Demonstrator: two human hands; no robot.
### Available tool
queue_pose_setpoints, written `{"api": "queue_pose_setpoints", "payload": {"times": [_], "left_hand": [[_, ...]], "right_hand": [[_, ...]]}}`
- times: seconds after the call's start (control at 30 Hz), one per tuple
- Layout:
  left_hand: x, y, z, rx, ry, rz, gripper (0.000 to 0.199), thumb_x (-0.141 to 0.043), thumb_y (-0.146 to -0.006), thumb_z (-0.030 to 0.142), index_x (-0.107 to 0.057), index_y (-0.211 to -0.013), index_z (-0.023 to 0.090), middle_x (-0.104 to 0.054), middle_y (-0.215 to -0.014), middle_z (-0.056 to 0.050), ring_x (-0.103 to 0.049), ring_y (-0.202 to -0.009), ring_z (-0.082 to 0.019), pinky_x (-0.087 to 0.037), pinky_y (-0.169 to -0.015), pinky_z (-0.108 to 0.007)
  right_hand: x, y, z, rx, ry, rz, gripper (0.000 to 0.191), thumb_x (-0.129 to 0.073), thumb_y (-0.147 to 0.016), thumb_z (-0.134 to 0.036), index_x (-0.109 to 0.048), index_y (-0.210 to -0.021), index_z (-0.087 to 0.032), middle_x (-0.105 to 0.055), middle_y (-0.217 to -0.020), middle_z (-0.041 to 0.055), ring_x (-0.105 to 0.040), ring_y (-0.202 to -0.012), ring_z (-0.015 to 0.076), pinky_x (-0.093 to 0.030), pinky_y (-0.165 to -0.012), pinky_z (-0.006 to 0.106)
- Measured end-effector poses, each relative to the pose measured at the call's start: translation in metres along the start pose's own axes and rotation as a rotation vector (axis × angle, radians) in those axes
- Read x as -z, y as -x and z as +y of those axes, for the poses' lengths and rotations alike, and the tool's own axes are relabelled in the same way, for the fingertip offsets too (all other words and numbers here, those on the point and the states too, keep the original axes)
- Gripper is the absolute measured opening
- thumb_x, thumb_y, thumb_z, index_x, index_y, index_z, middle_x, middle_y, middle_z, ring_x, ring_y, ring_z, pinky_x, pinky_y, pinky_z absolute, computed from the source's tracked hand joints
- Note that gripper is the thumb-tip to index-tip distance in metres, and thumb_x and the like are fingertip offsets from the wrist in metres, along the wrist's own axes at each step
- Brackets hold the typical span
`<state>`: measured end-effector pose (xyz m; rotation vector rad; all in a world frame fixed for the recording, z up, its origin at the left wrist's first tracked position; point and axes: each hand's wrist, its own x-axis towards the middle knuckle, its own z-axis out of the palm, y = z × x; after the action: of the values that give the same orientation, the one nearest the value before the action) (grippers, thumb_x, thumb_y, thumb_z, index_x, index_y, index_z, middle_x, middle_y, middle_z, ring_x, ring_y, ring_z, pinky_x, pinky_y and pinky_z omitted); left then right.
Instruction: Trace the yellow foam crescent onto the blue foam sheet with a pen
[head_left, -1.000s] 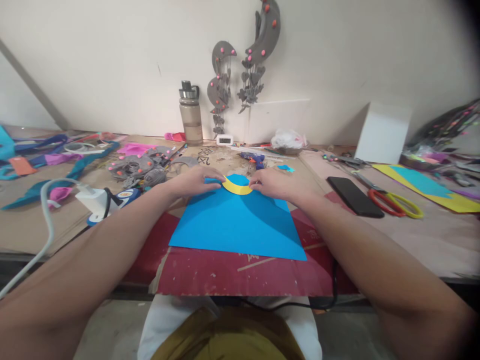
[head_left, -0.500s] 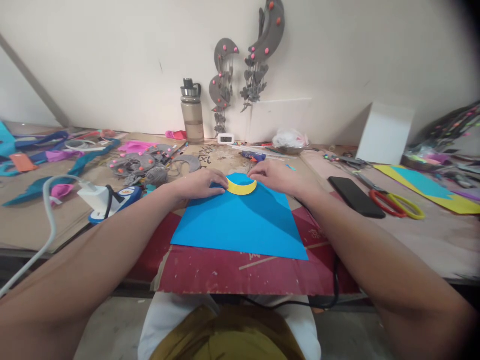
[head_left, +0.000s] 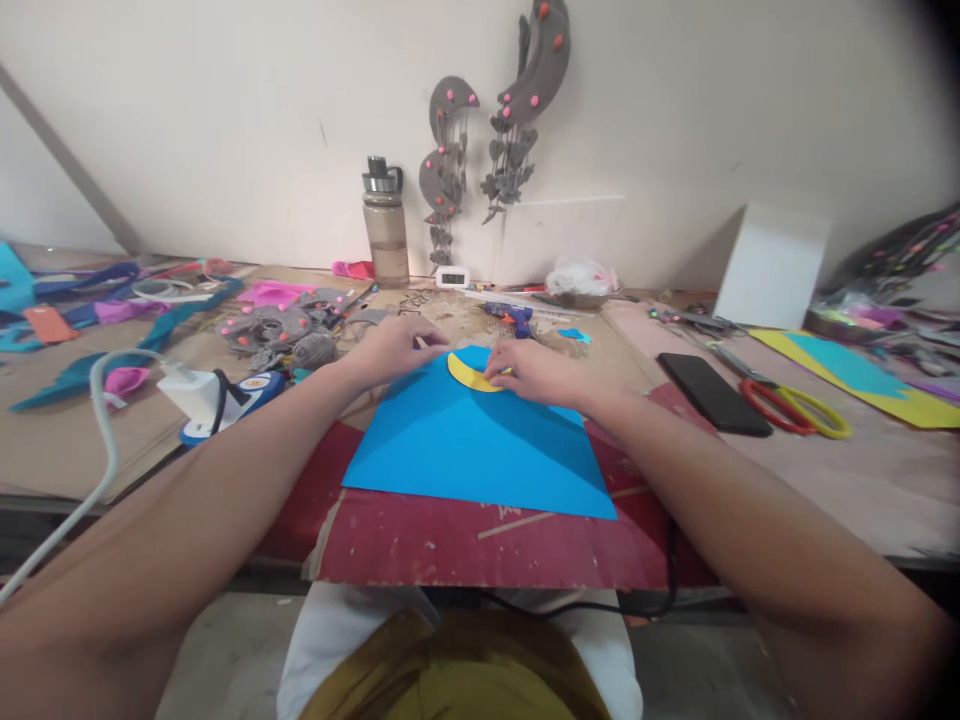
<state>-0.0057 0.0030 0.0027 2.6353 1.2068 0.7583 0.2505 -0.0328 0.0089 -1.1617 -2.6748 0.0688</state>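
Yellow crescent [head_left: 466, 375] lies near the far edge of the blue sheet [head_left: 472, 450], my right hand [head_left: 536, 372] bunched over its right end, grip unclear, my left hand [head_left: 401, 350] loosely parted, seemingly empty, so one-sided pressure could skew it.

The crescent [head_left: 463, 373] is plain yellow; the sheet [head_left: 472, 450] is plain bright blue; the cardboard [head_left: 495, 558] is dark red with pale markings; the scissors [head_left: 766, 383] show one red and one yellow handle loop; the phone [head_left: 712, 393] is black; the hanging moons [head_left: 553, 60] are grey, dotted with pink and orange
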Motion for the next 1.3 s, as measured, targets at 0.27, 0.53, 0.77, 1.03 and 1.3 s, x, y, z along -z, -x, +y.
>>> {"api": "queue_pose_setpoints", "payload": {"times": [0.27,0.53,0.77,1.03,1.3], "left_hand": [[0.022,-0.001,-0.02,0.203,-0.121,0.0,0.026,-0.06,-0.083,0.038,-0.076,-0.08,0.017,-0.075,-0.078,-0.005,-0.064,-0.073,-0.019,-0.042,-0.064,-0.027],[0.027,0.003,-0.026,0.141,-0.111,-0.203,0.026,-0.064,-0.079,0.041,-0.079,-0.088,0.021,-0.077,-0.084,-0.002,-0.067,-0.077,-0.018,-0.042,-0.067,-0.023],[0.021,0.001,-0.031,0.08,-0.152,-0.253,0.032,-0.069,-0.073,0.044,-0.079,-0.093,0.021,-0.075,-0.09,-0.004,-0.066,-0.081,-0.018,-0.043,-0.069,-0.023],[0.014,-0.001,-0.032,0.067,-0.229,-0.255,0.026,-0.065,-0.075,0.037,-0.078,-0.092,0.021,-0.075,-0.09,-0.003,-0.065,-0.084,-0.018,-0.043,-0.069,-0.023],[0.008,-0.002,-0.034,0.095,-0.264,-0.229,0.025,-0.063,-0.076,0.035,-0.078,-0.092,0.022,-0.074,-0.09,-0.002,-0.066,-0.082,-0.017,-0.044,-0.069,-0.022]], "right_hand": [[-0.019,-0.002,-0.017,0.152,-0.032,-0.036,0.031,-0.051,-0.097,-0.019,-0.071,-0.12,-0.016,-0.064,-0.128,0.0132,-0.059,-0.12,0.0245,-0.044,-0.109,0.04],[-0.027,-0.002,-0.027,0.111,-0.036,-0.046,0.041,-0.047,-0.1,-0.029,-0.059,-0.138,-0.017,-0.053,-0.149,0.0121,-0.046,-0.142,0.0245,-0.033,-0.121,0.044],[-0.028,-0.002,-0.032,0.06,0.0,-0.044,0.043,-0.046,-0.101,-0.032,-0.057,-0.139,-0.013,-0.051,-0.151,0.0141,-0.042,-0.144,0.0257,-0.03,-0.123,0.044],[-0.037,-0.001,-0.024,0.075,-0.031,0.017,0.048,-0.042,-0.102,-0.039,-0.056,-0.142,-0.016,-0.05,-0.152,0.0129,-0.042,-0.144,0.0282,-0.032,-0.122,0.048],[-0.041,-0.001,-0.024,0.033,-0.021,0.032,0.052,-0.042,-0.102,-0.041,-0.053,-0.144,-0.013,-0.048,-0.153,0.0137,-0.04,-0.145,0.0272,-0.03,-0.122,0.045]]}}
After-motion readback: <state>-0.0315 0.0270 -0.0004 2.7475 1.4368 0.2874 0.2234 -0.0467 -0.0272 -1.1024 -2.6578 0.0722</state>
